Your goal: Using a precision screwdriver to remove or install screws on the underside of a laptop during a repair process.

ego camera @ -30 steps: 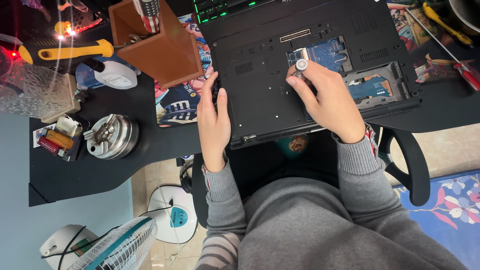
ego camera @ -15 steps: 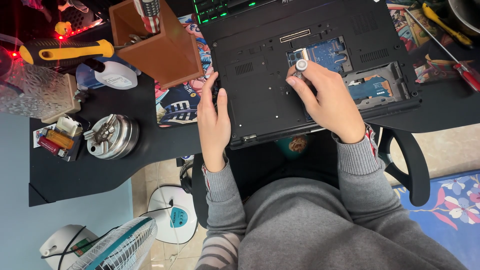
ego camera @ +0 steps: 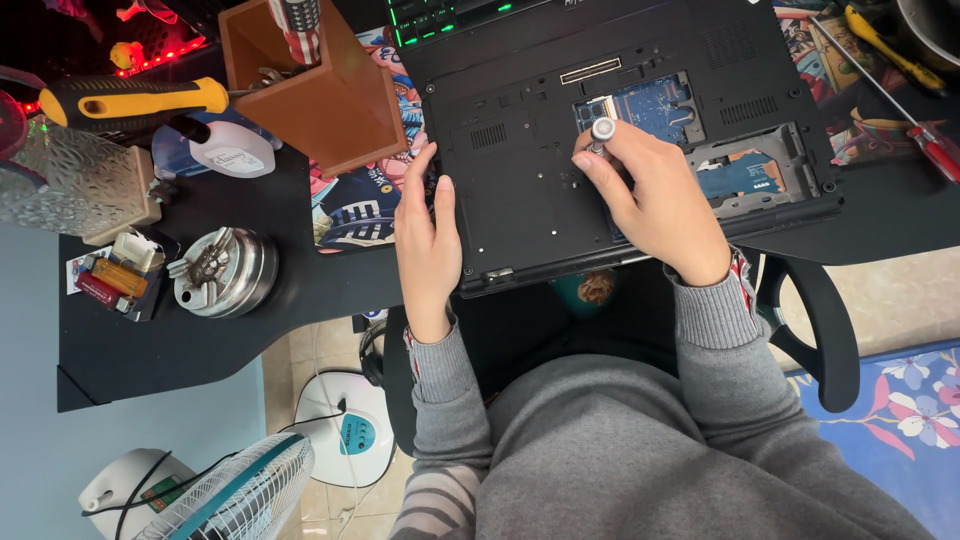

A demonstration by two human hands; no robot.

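We see grey ribbed sweater cuffs just behind both hands, a patterned lining peeking out, grey sweater body and striped hem below.

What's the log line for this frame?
left hand: flat on laptop edge | right hand: holds screwdriver upright on laptop underside | open bays expose boards | desk: black

Left hand [ego camera: 428, 245] flat, right hand [ego camera: 655, 195] pinching.

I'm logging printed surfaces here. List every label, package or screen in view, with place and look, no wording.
White bottle: lying left of the brown wooden box, pale oval label.
Printed mat: under the laptop, left of the left hand, cartoon art, pink and blue.
No lit screen shows.
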